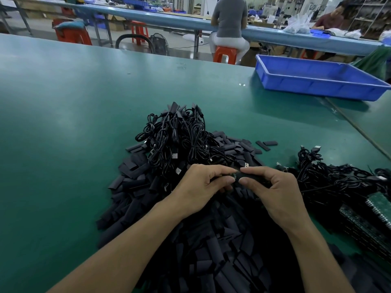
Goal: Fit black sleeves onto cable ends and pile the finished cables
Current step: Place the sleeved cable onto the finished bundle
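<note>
My left hand (201, 185) pinches a cable end with a small green board (234, 176), and my right hand (273, 187) pinches a black sleeve (249, 177) that meets it. Both hands hover over a big heap of loose black sleeves (190, 240) on the green table (74, 123). Just behind my hands lies a pile of coiled black cables (177, 136). A second bunch of black cables (334, 178) lies to the right of my right hand.
A blue plastic tray (317, 81) stands at the far right of the table. Stacked green circuit boards (372, 220) sit at the right edge. Beyond the table, a person sits on an orange stool (225, 53) at a long blue bench.
</note>
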Demonstrator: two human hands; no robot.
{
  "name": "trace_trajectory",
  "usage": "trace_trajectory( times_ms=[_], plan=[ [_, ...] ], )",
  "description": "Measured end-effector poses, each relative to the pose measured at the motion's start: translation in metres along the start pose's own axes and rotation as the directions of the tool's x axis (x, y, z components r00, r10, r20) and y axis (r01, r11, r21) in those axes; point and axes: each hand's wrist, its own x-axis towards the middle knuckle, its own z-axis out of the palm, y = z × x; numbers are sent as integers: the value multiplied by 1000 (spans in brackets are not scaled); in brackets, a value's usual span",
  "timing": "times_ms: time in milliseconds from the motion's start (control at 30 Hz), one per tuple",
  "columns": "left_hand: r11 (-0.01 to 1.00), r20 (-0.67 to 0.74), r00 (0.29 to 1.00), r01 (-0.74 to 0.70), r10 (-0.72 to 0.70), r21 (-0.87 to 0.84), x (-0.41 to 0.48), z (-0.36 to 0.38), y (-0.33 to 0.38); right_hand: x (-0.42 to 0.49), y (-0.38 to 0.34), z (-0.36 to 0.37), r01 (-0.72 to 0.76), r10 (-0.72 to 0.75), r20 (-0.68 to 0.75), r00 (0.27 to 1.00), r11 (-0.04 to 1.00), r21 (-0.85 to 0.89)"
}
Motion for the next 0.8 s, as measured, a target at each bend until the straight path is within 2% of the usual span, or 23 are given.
trace_trajectory(
  times_ms=[100, 233, 400, 567, 700, 800],
  plan=[
    [999, 9, 1000, -15, 15, 34, 0, -1, 0, -1, -1, -4, -20, 17, 84, 996, 999, 32],
    [1000, 18, 1000, 9, -9, 9, 0, -3, 3, -1, -2, -8, -58, 40, 127, 991, 988, 143],
    [1000, -18, 1000, 13, -13, -6, 0, -1, 4, -2, -5, -7, -53, 34, 122, 992, 987, 153],
    [1000, -139, 990, -23, 21, -13, -1, -2, 5, -3, -8, 1, -26, 12, 107, 994, 991, 134],
    [999, -138, 989, -47, 46, -4, -1, -4, 7, -2, -7, 2, -25, 11, 86, 996, 987, 157],
    [994, -161, 983, -78, 89, 74, -3, -3, 8, -2, -4, 4, -41, 34, 33, 999, 977, 209]
  ],
)
